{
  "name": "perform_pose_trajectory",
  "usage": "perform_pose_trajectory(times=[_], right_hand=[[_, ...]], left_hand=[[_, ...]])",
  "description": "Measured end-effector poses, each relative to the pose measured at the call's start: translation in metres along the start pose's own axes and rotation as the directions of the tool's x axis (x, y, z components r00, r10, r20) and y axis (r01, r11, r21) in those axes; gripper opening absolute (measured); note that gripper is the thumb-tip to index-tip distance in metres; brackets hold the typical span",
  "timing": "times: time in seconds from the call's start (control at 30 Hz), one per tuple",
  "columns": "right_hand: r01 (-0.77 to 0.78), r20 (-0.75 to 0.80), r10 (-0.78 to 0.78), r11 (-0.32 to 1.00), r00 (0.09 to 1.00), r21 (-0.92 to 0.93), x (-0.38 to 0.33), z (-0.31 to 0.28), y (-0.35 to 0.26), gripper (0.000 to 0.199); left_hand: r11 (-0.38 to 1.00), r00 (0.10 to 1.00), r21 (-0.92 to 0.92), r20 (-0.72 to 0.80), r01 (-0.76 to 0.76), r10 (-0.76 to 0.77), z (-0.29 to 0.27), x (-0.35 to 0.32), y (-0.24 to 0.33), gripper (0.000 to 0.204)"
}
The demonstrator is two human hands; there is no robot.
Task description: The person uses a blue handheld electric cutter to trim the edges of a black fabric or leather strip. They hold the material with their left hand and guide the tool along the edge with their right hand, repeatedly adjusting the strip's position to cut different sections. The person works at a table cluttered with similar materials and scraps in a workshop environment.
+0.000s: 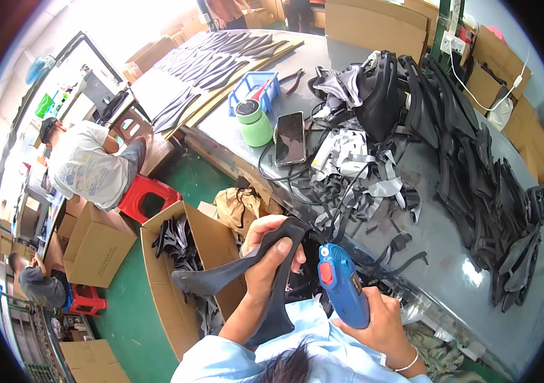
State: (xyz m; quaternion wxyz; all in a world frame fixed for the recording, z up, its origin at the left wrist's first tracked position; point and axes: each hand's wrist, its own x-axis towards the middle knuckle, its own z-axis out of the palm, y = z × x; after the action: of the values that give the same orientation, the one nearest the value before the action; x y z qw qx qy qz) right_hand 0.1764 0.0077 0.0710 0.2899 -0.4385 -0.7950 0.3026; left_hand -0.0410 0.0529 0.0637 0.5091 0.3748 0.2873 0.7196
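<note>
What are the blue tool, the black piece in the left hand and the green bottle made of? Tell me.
Blue tool: probably hard plastic, satin; its rounded body looks moulded. Black piece: perhaps rubber or foam, matt, judging by its dull, even surface. Green bottle: coated metal or plastic; its smooth, even colour leaves that open.

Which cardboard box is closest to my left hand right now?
The open box with dark pieces inside, just left of your left hand; the box by the nearer red stool and the others sit farther off.

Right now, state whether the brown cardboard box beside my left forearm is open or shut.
Open: the brown cardboard box has its top uncovered, black pieces showing inside.
</note>
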Motion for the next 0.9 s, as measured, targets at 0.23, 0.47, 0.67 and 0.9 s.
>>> perform_pose_trajectory(times=[0.23,0.47,0.67,0.9], right_hand=[[0.027,0.015,-0.027,1.000,1.000,-0.013,0.002,-0.001,-0.001,0.054],[0.029,0.014,-0.029,0.999,0.999,0.024,0.004,-0.003,-0.002,0.053],[0.000,0.016,0.002,0.993,1.000,-0.119,-0.003,-0.004,0.012,0.055],[0.039,0.077,-0.029,0.990,0.997,-0.136,-0.015,-0.001,0.028,0.050]], left_hand=[[0.995,0.994,0.063,0.072,0.076,-0.081,-0.003,-0.006,0.001,0.030],[0.958,0.967,0.199,0.108,0.208,-0.232,-0.001,-0.003,0.012,0.026],[0.748,0.778,0.341,0.073,0.569,-0.624,-0.004,0.017,0.042,0.028],[0.603,0.672,0.479,0.036,0.637,-0.739,-0.005,0.030,0.053,0.029]])
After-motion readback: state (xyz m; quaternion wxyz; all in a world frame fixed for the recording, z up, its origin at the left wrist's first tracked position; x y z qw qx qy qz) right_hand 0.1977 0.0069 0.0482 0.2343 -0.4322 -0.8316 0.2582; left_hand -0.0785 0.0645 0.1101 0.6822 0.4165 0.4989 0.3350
